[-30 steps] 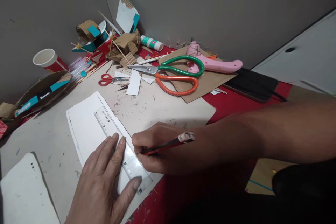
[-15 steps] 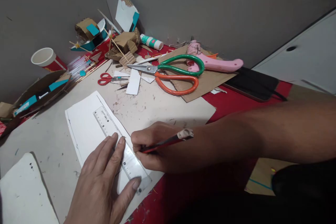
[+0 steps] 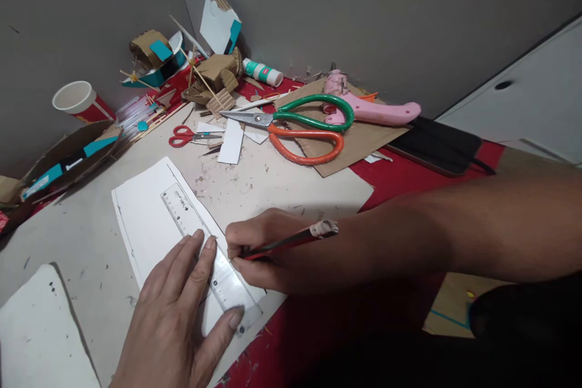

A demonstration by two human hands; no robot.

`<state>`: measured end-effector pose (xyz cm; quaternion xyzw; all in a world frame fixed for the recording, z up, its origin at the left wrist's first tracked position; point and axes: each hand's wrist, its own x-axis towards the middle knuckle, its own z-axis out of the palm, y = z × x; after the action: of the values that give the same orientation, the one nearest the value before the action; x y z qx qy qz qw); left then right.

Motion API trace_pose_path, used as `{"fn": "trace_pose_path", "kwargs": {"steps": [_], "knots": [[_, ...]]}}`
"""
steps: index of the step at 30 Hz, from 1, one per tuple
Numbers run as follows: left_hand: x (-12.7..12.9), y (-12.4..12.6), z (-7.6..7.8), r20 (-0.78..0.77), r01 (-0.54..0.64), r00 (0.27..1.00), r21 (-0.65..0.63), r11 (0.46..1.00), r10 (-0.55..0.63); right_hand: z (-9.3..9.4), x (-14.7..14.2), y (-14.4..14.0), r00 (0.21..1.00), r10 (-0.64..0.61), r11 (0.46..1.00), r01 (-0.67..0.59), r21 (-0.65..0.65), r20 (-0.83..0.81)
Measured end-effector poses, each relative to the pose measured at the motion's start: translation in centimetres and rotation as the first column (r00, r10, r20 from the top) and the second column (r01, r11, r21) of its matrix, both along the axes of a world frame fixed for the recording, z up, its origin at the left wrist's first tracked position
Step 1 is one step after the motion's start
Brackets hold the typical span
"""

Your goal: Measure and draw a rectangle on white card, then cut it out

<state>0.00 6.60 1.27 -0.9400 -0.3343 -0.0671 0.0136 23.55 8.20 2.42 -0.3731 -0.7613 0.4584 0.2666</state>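
Note:
My left hand [image 3: 175, 309] lies with its fingers and thumb spread on a clear plastic ruler [image 3: 227, 279], pressing it down. Under the ruler is a white sheet of card or paper [image 3: 145, 212] with a thin line along its left side. My right hand [image 3: 261, 248] is closed around a red and black pencil [image 3: 284, 244], at the ruler's right edge. The pencil's worn end points up and to the right; its tip is hidden by my fingers.
Beyond the sheet lie large green-and-orange-handled scissors [image 3: 259, 119], small red scissors [image 3: 182, 136], a pink glue gun [image 3: 377, 111], a glue stick [image 3: 262, 72] and a dark phone-like slab [image 3: 436, 147]. At the back left are a paper cup [image 3: 97, 108] and cardboard models [image 3: 218, 73].
My right hand and the pencil have shifted slightly up along the ruler's edge, and a bit more drawn line shows below them. My left hand and the ruler stay put.

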Motion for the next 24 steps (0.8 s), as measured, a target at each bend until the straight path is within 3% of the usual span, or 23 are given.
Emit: {"fn": "trace_pose_path", "kwargs": {"steps": [7,11,16,19,24], "knots": [[0.0,0.0,0.0,0.014,0.018,1.000,0.007,1.000,-0.018,1.4,0.3,0.2,0.997,0.038,0.995,-0.033,-0.098,0.059],[0.0,-0.1,0.1,0.010,-0.005,1.000,0.007,1.000,0.005,1.5,0.6,0.3,0.991,-0.057,0.982,0.034,-0.186,-0.119],[-0.6,0.0,0.6,0.023,0.044,0.999,0.073,0.996,-0.046,0.3,0.8,0.3,0.923,-0.152,0.966,0.064,-0.250,-0.353],[-1.2,0.1,0.9,0.031,0.060,0.997,0.118,0.991,-0.064,-0.2,0.6,0.5,0.936,-0.130,0.983,0.077,-0.169,-0.326],[-1.7,0.2,0.8,0.078,-0.063,0.995,0.114,0.992,0.055,-0.7,0.5,0.6,0.984,-0.120,0.977,0.140,0.159,-0.133]]}}
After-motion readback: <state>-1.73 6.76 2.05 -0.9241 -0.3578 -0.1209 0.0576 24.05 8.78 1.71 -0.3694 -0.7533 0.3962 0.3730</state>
